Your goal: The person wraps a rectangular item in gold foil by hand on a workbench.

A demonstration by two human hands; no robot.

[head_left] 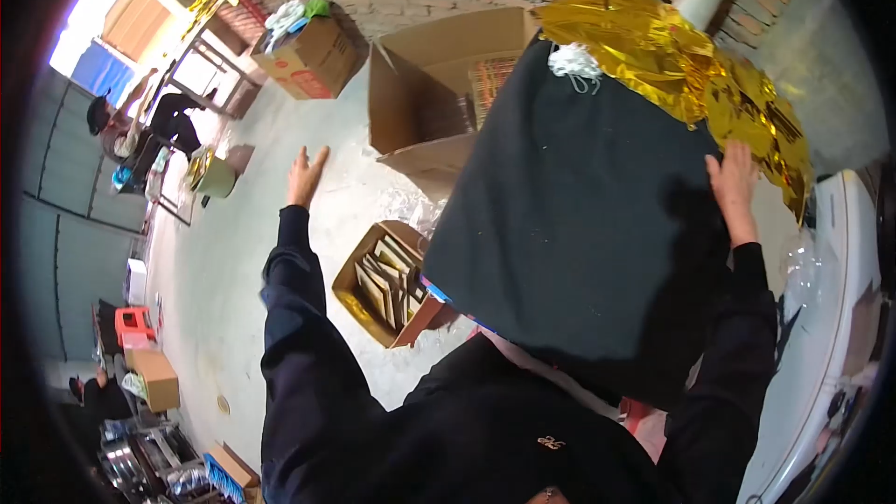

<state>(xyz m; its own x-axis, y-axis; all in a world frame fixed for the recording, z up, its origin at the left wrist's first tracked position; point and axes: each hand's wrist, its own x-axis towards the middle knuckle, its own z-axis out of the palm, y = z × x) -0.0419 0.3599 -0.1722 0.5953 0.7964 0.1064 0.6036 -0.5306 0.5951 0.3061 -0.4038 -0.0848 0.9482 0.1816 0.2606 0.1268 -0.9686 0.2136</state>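
My left hand [304, 179] is held out to the side over the floor, thumb and fingers apart, with nothing in it. On the right edge of a table covered in black cloth [569, 215], my right hand [735, 189] lies with its fingers stretched out, close to a crumpled sheet of gold foil [653, 56]. The foil spreads over the table's far right corner and hangs down its side. A small bundle of white string [576, 63] lies on the cloth beside the foil.
A large open cardboard box [411, 98] stands beyond the table's left side. Nearer is a small box [347, 294] of flat pieces. A filled carton [313, 56] sits by the brick wall. Two people, one seated [121, 126], are at the far left.
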